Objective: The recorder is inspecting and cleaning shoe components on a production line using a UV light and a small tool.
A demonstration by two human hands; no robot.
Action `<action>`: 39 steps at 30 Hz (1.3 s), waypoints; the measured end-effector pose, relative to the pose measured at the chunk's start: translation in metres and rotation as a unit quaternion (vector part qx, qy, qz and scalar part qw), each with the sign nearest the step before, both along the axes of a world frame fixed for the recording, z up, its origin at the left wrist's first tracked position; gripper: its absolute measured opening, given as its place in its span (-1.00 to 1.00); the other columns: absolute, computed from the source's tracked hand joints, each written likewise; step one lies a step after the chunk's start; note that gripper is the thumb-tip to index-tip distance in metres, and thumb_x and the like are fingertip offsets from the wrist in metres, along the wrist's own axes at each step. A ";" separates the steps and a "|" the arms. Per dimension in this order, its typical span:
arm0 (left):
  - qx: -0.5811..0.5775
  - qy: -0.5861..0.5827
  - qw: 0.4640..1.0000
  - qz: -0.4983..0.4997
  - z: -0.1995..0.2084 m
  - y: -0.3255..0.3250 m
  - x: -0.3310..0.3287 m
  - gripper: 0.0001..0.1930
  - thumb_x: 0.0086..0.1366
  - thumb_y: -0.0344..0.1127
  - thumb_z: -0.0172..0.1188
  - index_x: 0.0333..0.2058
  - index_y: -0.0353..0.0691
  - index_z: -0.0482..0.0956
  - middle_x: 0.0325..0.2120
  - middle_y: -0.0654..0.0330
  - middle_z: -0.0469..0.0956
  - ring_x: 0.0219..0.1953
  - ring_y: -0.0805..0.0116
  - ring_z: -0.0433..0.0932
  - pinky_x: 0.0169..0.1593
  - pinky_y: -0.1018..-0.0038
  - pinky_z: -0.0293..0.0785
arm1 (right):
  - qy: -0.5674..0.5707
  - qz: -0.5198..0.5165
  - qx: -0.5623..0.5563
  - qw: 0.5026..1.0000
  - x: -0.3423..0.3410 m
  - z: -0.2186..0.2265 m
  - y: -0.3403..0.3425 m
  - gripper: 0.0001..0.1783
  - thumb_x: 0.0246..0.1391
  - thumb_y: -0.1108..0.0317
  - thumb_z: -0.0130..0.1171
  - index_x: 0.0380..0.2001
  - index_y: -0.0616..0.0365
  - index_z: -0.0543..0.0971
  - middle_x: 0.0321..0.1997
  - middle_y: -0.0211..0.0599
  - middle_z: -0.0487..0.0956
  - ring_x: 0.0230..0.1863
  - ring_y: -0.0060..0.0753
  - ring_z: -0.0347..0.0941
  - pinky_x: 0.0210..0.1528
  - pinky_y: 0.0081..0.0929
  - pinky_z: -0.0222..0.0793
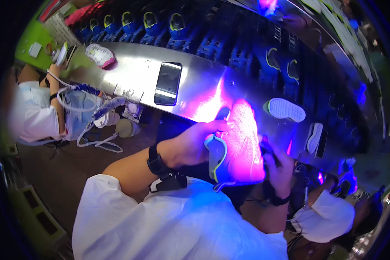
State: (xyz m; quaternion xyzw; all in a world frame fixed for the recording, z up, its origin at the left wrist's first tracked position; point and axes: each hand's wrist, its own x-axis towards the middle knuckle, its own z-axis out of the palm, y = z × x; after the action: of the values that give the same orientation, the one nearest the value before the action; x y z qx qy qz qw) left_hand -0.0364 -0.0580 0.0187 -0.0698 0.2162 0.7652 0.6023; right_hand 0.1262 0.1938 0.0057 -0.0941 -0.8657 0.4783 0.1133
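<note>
A shoe upper (243,149) glows pink-white under a strong pink and violet light. Its toe points away from me, and its blue-grey collar with a pale edge faces me. My left hand (182,145) grips it by the left side, thumb on top and the other fingers mostly hidden. At the shoe's right edge is my right hand (282,171), closed round a small dark tool (268,151) whose kind I cannot make out. The tool's tip looks close to the shoe's side; whether it touches is unclear.
A metal bench (134,58) carries a phone (168,84), a white and pink shoe (100,56), a pale sole (287,110) and another sole (315,138). Several blue shoes (177,27) stand in a row behind. Co-workers sit left (39,115) and right (327,216). Hoses (99,142) hang left.
</note>
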 end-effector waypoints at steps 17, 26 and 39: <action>-0.109 0.526 0.843 -0.037 0.041 0.041 0.001 -0.05 0.03 -0.18 0.57 0.35 -0.35 0.29 0.20 0.14 0.47 0.23 0.33 0.44 0.33 0.30 0.33 | 0.089 -0.051 0.033 0.994 -0.027 0.082 0.023 -0.56 0.06 0.48 0.34 0.06 0.24 0.64 -0.11 -0.14 0.71 -0.12 -0.37 0.64 0.01 -0.47 0.47; -0.119 0.488 0.864 -0.028 0.037 0.029 0.002 -0.11 0.06 -0.17 0.57 0.31 -0.38 0.33 0.14 0.14 0.51 0.23 0.37 0.42 0.34 0.31 0.30 | 0.039 -0.016 0.053 0.998 -0.020 0.088 0.010 -0.58 0.04 0.46 0.36 0.02 0.22 0.66 -0.17 -0.10 0.70 -0.16 -0.27 0.66 -0.04 -0.42 0.49; -0.074 0.434 0.891 0.111 0.027 -0.015 -0.015 -0.24 0.19 -0.45 0.45 0.33 -0.32 0.31 0.10 0.17 0.57 0.11 0.41 0.55 0.21 0.37 0.49 | -0.079 0.030 0.041 0.996 -0.001 0.051 -0.005 -0.56 0.05 0.41 0.39 0.04 0.21 0.66 -0.09 -0.12 0.70 -0.12 -0.29 0.63 0.03 -0.36 0.47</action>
State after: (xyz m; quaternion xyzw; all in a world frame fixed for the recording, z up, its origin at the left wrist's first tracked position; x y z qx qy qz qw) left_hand -0.0510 -0.0731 0.0459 0.2013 0.5028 0.7628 0.3532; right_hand 0.1249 0.1889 0.0571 -0.1009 -0.8933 0.4367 0.0342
